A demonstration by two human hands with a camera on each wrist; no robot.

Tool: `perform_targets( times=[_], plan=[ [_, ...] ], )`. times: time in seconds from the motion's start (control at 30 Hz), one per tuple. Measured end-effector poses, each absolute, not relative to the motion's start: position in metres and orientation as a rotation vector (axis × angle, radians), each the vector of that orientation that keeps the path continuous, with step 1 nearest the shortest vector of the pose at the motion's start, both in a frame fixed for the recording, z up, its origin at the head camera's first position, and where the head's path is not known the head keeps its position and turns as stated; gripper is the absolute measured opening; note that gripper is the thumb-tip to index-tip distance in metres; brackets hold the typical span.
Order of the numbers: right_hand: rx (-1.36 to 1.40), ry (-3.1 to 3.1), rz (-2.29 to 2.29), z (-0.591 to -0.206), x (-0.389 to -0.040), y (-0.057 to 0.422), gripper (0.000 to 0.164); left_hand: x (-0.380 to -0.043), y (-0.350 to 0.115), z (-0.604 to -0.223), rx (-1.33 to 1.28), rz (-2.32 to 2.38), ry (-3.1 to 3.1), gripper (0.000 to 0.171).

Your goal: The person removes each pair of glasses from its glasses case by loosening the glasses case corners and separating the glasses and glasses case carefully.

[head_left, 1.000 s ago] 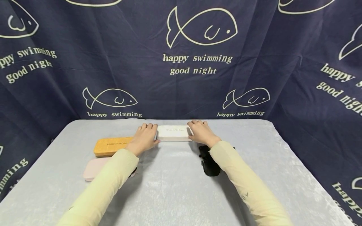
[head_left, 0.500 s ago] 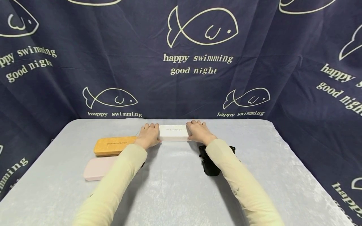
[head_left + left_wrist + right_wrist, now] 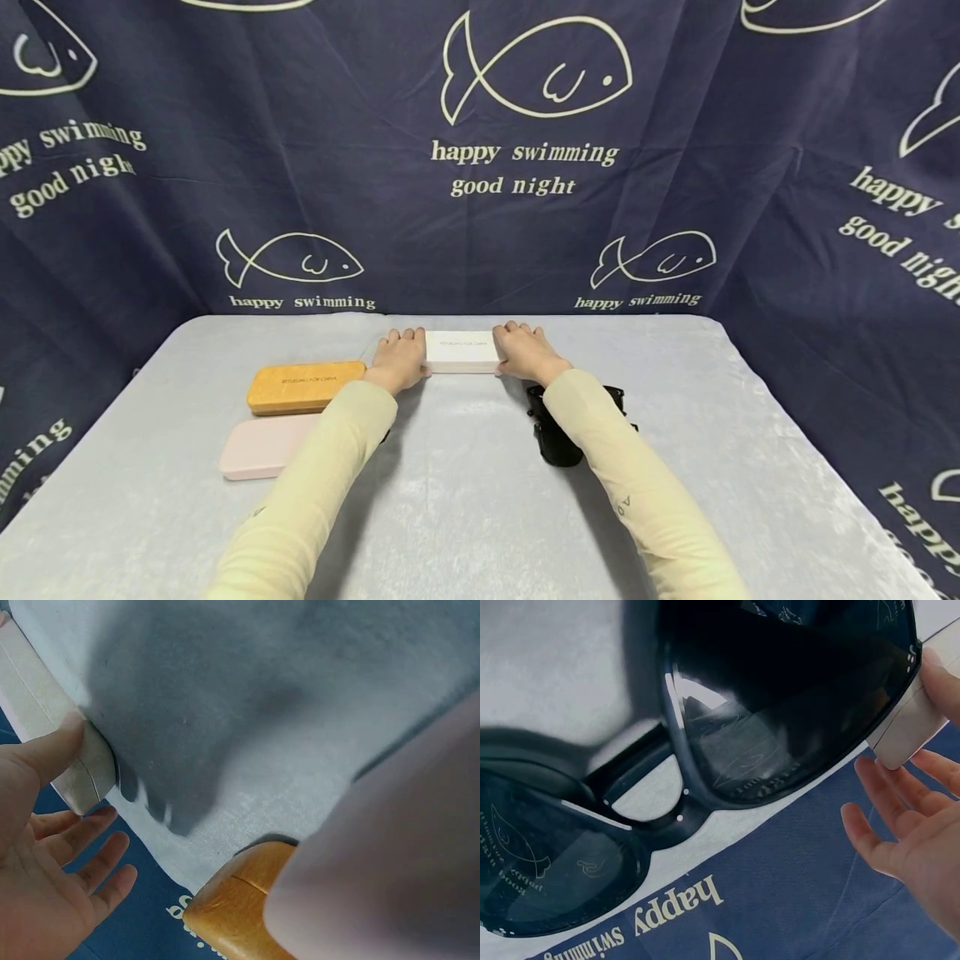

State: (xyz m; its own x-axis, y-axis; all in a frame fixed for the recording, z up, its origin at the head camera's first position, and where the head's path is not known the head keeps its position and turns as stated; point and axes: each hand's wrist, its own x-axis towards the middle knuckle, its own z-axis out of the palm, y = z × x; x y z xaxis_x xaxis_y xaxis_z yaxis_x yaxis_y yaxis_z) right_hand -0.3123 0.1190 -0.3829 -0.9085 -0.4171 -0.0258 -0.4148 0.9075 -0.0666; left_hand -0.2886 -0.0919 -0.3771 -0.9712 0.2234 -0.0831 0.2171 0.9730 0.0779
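Observation:
At the back middle of the table lies a white glasses case (image 3: 463, 352) with small print on its lid. My left hand (image 3: 399, 360) grips its left end; in the left wrist view the thumb is on the near side of the case (image 3: 96, 769) and the fingers are round the far side. The right end is held by my right hand (image 3: 527, 350), again with the thumb in front and fingers behind. Black sunglasses (image 3: 558, 442) lie below my right wrist, partly covered by the sleeve. Their dark lenses (image 3: 742, 750) fill much of the right wrist view.
Left of my left hand is an orange glasses case (image 3: 296, 387), with a pink case (image 3: 258, 446) in front of it, partly behind my sleeve. Something black peeks out beside that sleeve. A dark blue fish-print curtain (image 3: 480, 267) stands along the table's back edge.
My left hand has shifted slightly right, further over the case's left end. The right forearm has swung a little left, baring more of the sunglasses. The white case stays nearly in place.

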Motion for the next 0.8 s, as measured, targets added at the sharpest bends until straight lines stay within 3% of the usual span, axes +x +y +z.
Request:
perform_targets(
  times=[0.47, 0.8],
  plan=[
    [-0.676, 2.994, -0.177, -0.3786, -0.3113, 0.1160, 0.059, -0.2952, -0.0891, -0.3788, 0.344, 0.144, 3.056, 0.061],
    [-0.711, 3.004, -0.179, -0.3758, -0.3102, 0.1180, 0.059, -0.2951, -0.0911, -0.3762, 0.361, 0.162, 3.076, 0.053]
  ],
)
